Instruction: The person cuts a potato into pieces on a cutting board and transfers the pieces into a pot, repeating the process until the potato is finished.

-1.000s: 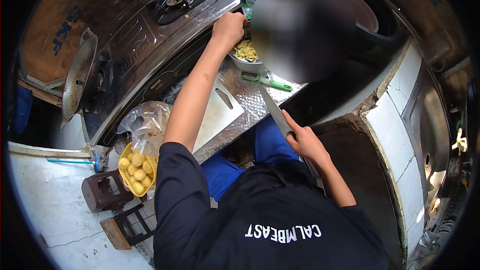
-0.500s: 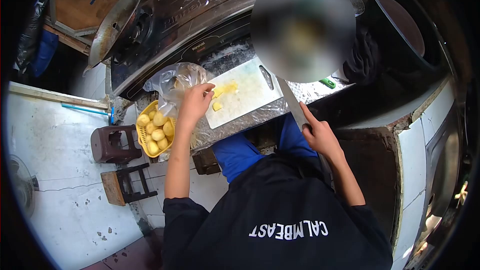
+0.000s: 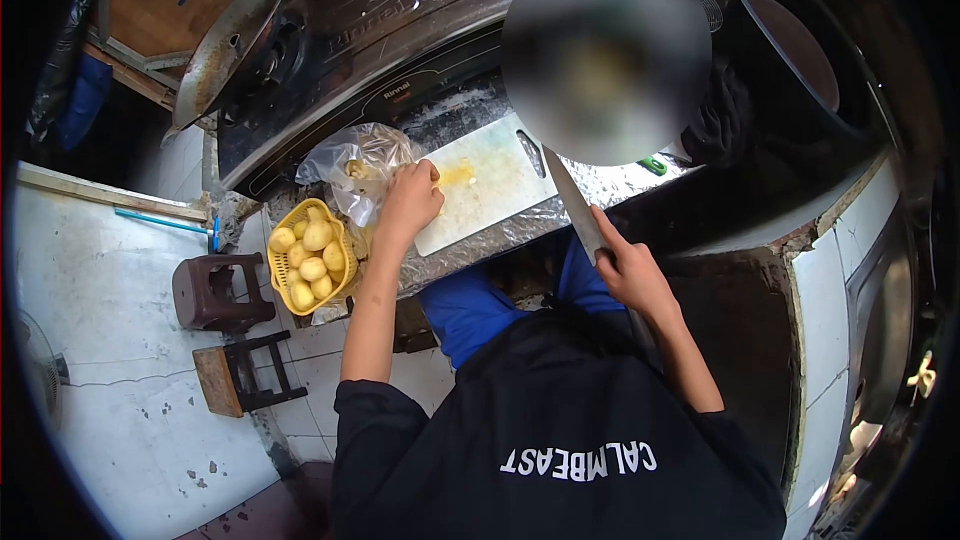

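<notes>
My right hand (image 3: 636,274) is closed round the handle of a large kitchen knife (image 3: 573,198), its index finger stretched along the blade. The blade points away from me, its tip by the handle slot of the white cutting board (image 3: 490,202). At the board's left edge, my left hand (image 3: 412,202) has its fingers curled down; what lies under them is hidden. Just beside those fingers, a yellow wet smear (image 3: 457,174) marks the board. A clear plastic bag (image 3: 345,168) with peelings lies left of this hand, and a yellow basket (image 3: 275,265) holds several peeled potatoes (image 3: 312,268).
Behind the board is a Rinnai stove (image 3: 360,105) with a wok (image 3: 225,50) tilted on its left. A blurred round patch hides the area behind the knife. A green-handled item (image 3: 654,166) lies at right. A dark tub (image 3: 800,50) and low stools (image 3: 222,292) stand around.
My left hand has moved right and down onto the board, covering the yellow potato pieces that showed there. The knife has shifted slightly left in view.
</notes>
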The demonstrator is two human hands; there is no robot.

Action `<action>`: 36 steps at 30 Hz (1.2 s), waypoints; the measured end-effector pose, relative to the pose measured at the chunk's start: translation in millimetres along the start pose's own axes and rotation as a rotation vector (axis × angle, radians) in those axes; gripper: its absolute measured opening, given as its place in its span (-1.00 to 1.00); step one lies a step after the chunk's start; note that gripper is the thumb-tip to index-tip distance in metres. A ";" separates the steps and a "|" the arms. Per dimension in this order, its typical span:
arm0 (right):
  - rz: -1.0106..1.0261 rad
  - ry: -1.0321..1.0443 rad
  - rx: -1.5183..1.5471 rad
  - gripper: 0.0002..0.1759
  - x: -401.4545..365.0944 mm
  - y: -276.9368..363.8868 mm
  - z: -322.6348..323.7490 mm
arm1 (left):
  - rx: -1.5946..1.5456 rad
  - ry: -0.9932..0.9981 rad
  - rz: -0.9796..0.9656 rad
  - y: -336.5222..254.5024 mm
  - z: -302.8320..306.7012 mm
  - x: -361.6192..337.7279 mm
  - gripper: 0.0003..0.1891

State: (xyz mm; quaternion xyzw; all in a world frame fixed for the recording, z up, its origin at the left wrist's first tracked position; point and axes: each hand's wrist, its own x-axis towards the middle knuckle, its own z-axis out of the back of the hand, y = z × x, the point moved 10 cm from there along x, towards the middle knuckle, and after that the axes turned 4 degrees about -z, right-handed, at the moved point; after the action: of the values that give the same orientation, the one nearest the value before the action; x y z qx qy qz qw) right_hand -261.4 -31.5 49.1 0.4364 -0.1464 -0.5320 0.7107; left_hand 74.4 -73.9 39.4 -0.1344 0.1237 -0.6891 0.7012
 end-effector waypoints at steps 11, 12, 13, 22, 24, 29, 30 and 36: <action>-0.032 -0.053 0.028 -0.18 -5.4 -10.9 15.7 | 0.537 -0.175 -0.160 -33.7 0.2 11.3 -0.84; -0.026 -0.035 0.029 -0.18 -5.7 -10.3 13.0 | 0.542 -0.169 -0.143 -34.6 1.0 14.6 -0.84; -0.053 -0.037 0.049 -0.17 -5.9 -13.0 12.6 | 0.515 -0.164 -0.123 -36.5 2.5 18.9 -0.79; -0.084 -0.036 0.047 -0.19 -4.6 -11.9 15.3 | 0.285 -0.174 -0.134 -122.8 -37.9 49.3 -0.50; -0.061 -0.060 0.045 -0.18 -5.3 -13.1 19.1 | -0.064 -0.214 -0.075 -110.8 -32.9 52.6 -0.62; -0.010 -0.072 0.012 -0.16 -7.3 -6.6 17.7 | -0.248 -0.190 -0.194 -82.4 -11.6 45.8 -0.69; -0.004 -0.062 0.011 -0.16 -5.5 -6.5 14.1 | -0.234 -0.129 -0.267 -85.6 -13.0 41.5 -0.68; 0.083 -0.048 -0.036 -0.15 8.9 6.1 -4.8 | -0.204 -0.112 -0.265 -86.8 -28.4 41.8 -0.70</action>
State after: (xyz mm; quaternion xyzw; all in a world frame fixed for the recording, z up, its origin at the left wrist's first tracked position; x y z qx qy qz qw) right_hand -250.9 -36.8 48.7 0.4043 -0.1718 -0.5149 0.7362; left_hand -16.0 -117.4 44.6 -0.2580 0.1349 -0.7509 0.5927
